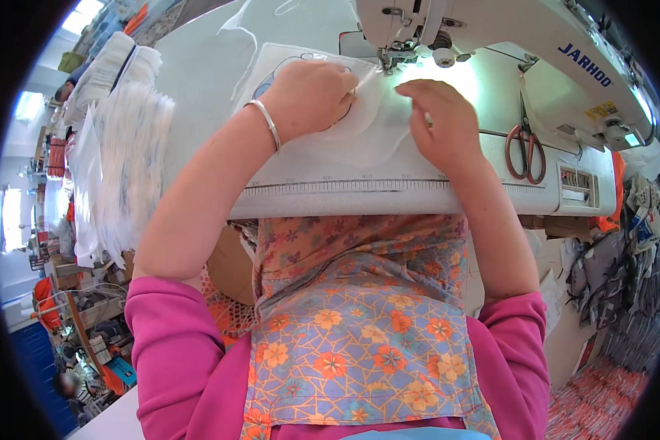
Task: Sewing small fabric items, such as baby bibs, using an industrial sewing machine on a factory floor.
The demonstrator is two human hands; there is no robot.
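Observation:
A thin white fabric piece (374,125) with a dark-outlined print lies on the sewing machine bed (205,88), its far edge by the presser foot (390,61). My left hand (308,99), with a bangle at the wrist, has its fingers curled closed on this fabric, left of the needle area. Just right of the presser foot, my right hand (444,121) hovers at the fabric's side. Its fingers reach left, the thumb stands apart, and nothing shows between them. The sewing machine head (491,29) lights the spot brightly.
Scissors (524,150) with reddish-brown handles lie on the bed to the right, near a small panel (578,187). A thick pile of white fabric pieces (125,161) hangs at the left. A printed ruler scale (330,185) runs along the front edge. Bundled grey cloth (620,257) sits far right.

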